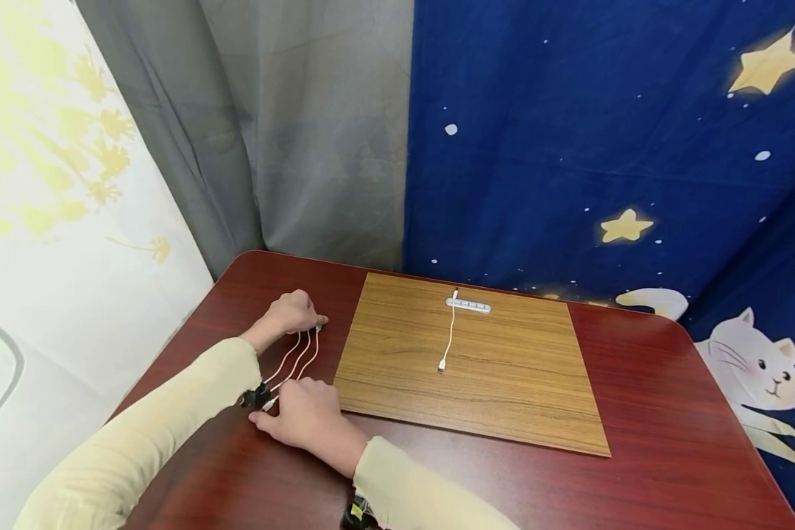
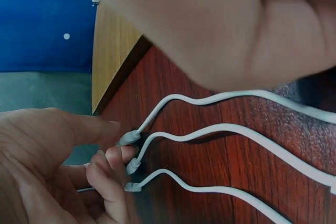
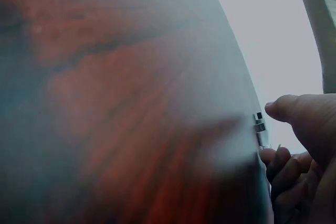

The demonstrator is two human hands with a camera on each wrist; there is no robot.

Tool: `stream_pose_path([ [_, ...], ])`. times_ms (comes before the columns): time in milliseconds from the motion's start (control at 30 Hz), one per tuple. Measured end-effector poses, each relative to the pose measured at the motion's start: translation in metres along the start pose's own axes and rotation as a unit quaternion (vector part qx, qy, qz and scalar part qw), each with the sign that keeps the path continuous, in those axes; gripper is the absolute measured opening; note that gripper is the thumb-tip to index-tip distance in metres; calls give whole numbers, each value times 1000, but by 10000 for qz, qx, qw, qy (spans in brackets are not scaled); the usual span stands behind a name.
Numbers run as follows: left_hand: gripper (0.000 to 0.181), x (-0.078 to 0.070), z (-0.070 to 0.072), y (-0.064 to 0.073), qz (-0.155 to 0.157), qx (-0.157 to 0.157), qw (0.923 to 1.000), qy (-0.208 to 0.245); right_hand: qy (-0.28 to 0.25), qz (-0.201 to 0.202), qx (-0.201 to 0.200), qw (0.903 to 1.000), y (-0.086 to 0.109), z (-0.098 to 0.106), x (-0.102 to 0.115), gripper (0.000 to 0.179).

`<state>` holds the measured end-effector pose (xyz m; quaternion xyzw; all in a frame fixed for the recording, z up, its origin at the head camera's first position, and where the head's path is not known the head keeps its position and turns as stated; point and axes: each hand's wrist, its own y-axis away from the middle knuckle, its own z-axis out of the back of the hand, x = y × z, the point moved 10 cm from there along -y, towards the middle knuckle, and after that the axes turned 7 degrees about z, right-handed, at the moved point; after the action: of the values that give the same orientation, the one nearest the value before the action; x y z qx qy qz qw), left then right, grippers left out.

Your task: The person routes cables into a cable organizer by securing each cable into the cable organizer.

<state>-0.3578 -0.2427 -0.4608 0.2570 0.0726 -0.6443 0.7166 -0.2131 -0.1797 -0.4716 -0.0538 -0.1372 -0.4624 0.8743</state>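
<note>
The left hand (image 1: 290, 312) is at the left of the tabletop (image 1: 662, 412), beside the far ends of 3 white cables (image 2: 226, 127). Its fingers (image 2: 107, 182) are curled in close, pinching the end of 1 cable near the thumb; the other 2 ends are right by the curled fingers, and whether these are gripped too I cannot tell. The cables run in loose waves toward the near side, left of a wooden board (image 1: 477, 397).

The right hand (image 1: 308, 412) is nearer, by the board's near left corner, with a USB plug (image 1: 269, 404) at its thumb side. The thumb stands out from the bent fingers; whether they grip the plug I cannot tell.

The board lies flat on the red-brown tabletop. Near its far edge sits a pale clip strip (image 1: 473, 306), with a 4th white cable (image 1: 451, 331) at the strip's left end, its USB plug toward the near side. Cream sleeves (image 1: 165, 405) cover the arms. Behind hang a grey curtain (image 1: 331, 132) on the left and a blue starry curtain (image 1: 536, 147) on the right.
</note>
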Motion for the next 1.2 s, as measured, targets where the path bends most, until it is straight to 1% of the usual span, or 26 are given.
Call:
stream_pose_path([
  [167, 48, 0, 0, 0, -24, -28, 10000, -35, 139, -65, 13, 9999, -4, -6, 2, 58],
  [267, 45, 0, 1, 0, -80, -36, 10000, -39, 197, -33, -2, 9998, -6, -8, 3, 58],
  [400, 43, -1, 2, 1, -154, -38, 9998, -71, 177, 35, -20, 9998, -8, -8, 4, 53],
  [533, 41, 1, 2, 2, -96, -22, 9999, -90, 92, 64, 82, 9999, -8, -8, 6, 47],
  [800, 34, 2, 3, 5, -30, 5, 10000, -43, 10, -61, 400, 9992, -7, -9, 6, 35],
  [933, 35, 3, 3, 4, 50, -3, 10000, -43, -59, -84, 475, 9988, -6, -9, 7, 34],
  [1200, 34, 4, 3, 3, 69, 20, 10000, 35, -55, -28, 496, 9988, -3, -5, 9, 35],
])
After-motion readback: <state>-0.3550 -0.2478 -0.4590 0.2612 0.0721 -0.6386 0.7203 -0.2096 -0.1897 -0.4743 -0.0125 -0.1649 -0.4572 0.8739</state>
